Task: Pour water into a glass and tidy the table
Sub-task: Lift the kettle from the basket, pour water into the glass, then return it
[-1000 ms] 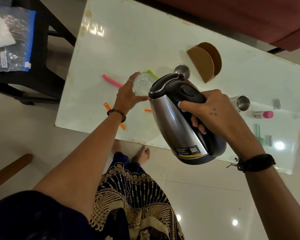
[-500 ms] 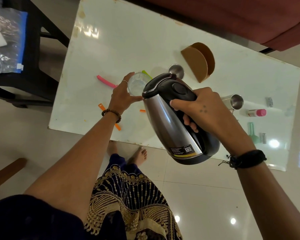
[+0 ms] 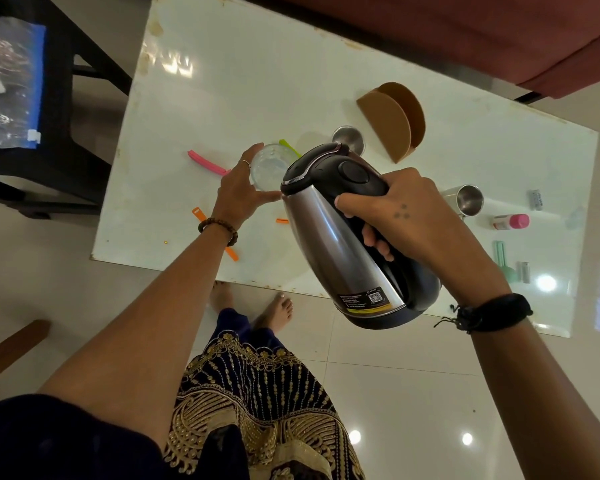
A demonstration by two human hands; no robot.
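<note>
A clear glass (image 3: 269, 164) stands on the white table (image 3: 243, 81), left of centre. My left hand (image 3: 238, 190) wraps around its near side. My right hand (image 3: 400, 213) grips the black handle of a steel electric kettle (image 3: 329, 237). The kettle is tilted, its lidded top and spout right over the glass's right rim. No stream of water can be made out.
A brown folded holder (image 3: 390, 121) and a steel cup (image 3: 349, 138) stand behind the kettle. A steel mug (image 3: 466, 199), a pink-capped bottle (image 3: 511, 221) and small items lie at the right. Pink (image 3: 205, 162), green and orange clips (image 3: 199, 214) lie around the glass. A dark chair (image 3: 52, 109) stands left.
The hands, glass and kettle hold the same pose throughout; only the camera view has shifted slightly.
</note>
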